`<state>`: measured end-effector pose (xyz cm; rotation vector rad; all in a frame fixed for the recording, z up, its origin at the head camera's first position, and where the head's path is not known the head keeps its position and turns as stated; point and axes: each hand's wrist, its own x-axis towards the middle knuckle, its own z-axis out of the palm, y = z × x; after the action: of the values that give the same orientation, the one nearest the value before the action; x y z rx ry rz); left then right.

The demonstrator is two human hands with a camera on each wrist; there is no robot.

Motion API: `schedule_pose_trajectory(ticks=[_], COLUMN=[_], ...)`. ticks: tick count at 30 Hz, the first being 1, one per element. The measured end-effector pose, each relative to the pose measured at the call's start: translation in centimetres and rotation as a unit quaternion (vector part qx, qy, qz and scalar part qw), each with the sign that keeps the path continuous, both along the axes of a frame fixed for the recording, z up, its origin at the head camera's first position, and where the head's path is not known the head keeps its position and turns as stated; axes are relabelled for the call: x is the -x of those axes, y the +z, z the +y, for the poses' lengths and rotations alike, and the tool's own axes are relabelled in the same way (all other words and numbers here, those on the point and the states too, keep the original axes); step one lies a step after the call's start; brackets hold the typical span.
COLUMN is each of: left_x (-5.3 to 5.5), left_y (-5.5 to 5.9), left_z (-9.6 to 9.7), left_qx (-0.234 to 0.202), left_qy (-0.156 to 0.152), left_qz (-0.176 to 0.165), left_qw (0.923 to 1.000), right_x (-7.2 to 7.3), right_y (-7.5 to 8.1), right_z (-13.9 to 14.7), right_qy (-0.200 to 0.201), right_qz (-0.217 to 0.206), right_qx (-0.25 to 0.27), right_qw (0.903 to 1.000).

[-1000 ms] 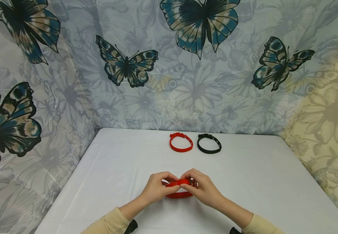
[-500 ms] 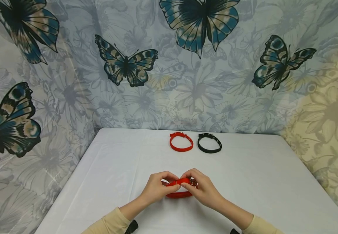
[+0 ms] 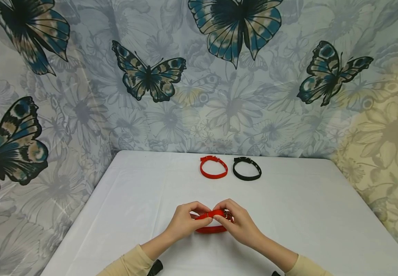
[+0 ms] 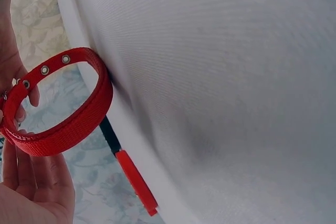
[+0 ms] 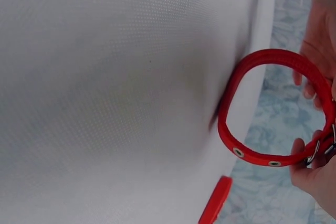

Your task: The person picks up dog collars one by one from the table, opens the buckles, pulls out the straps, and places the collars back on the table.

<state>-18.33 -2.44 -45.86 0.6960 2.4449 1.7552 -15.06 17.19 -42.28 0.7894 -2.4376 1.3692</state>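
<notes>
A red pet collar (image 3: pixel 211 230) with metal eyelets is held in a closed loop near the front middle of the table. Pinching its upper strap from the left is my left hand (image 3: pixel 182 221), thumb in front. My right hand (image 3: pixel 237 222) pinches the same stretch beside the metal buckle, partly covering it. The fingertips of both hands nearly meet. In the left wrist view the collar (image 4: pixel 86 121) stands on edge, its lower side at the white cloth. From the right wrist view, the right hand (image 5: pixel 315 184) grips near the buckle and a metal ring.
Farther back on the white-covered table (image 3: pixel 133 184) lie a second red collar (image 3: pixel 213 176) and a black collar (image 3: pixel 247 178), side by side and both looped. A butterfly-patterned cloth (image 3: pixel 233 111) hangs behind the table and along its sides.
Both hands keep their hold on the red collar in almost the same place. The strap between the fingertips has shifted only slightly. The two far collars stay put.
</notes>
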Motion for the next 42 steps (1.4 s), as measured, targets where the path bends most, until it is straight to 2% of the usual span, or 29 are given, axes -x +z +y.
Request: schedule_pose_trajectory(ticks=[6,11,15,23,26,30,35,38,41,42], left_x=[-0.6,0.0,0.4,0.3,-0.1,-0.9,-1.5,-1.3,-0.6,-0.5], left_y=[1.2,0.2,-0.5,-0.6,0.1,2.0,2.9,2.4,1.0,1.0], left_z=[0.0,-0.2,-0.3,-0.3,-0.2,-0.2,-0.3,-0.3,-0.2,-0.2], left_qx=[-0.005,-0.005,-0.015,-0.016,-0.013,-0.015,-0.026,-0.028,-0.027,-0.029], left_qy=[-0.003,-0.005,-0.013,-0.008,-0.004,-0.006,-0.015,-0.015,-0.014,-0.015], left_qz=[0.007,0.01,0.007,0.005,0.006,0.009,0.023,0.018,0.003,0.002], left_qw=[1.0,0.9999,0.9998,0.9998,0.9999,0.9998,0.9993,0.9993,0.9995,0.9995], right_x=[-0.2,-0.1,-0.1,-0.1,0.0,0.1,0.9,1.4,1.6,1.7], right_y=[0.7,0.6,0.6,0.7,0.7,0.4,-1.4,-2.6,-3.1,-3.1], right_z=[-0.2,-0.2,-0.2,-0.2,-0.2,-0.1,0.4,0.8,1.1,1.1], right_qy=[0.005,0.014,0.016,0.02,0.022,0.023,0.024,0.026,0.035,0.036], right_qz=[0.007,0.024,0.022,0.022,0.027,0.023,0.0,-0.023,-0.04,-0.042], right_qx=[-0.001,-0.001,-0.003,-0.005,-0.004,-0.003,0.002,0.007,0.018,0.02], right_qw=[1.0,0.9996,0.9996,0.9996,0.9994,0.9995,0.9997,0.9994,0.9984,0.9983])
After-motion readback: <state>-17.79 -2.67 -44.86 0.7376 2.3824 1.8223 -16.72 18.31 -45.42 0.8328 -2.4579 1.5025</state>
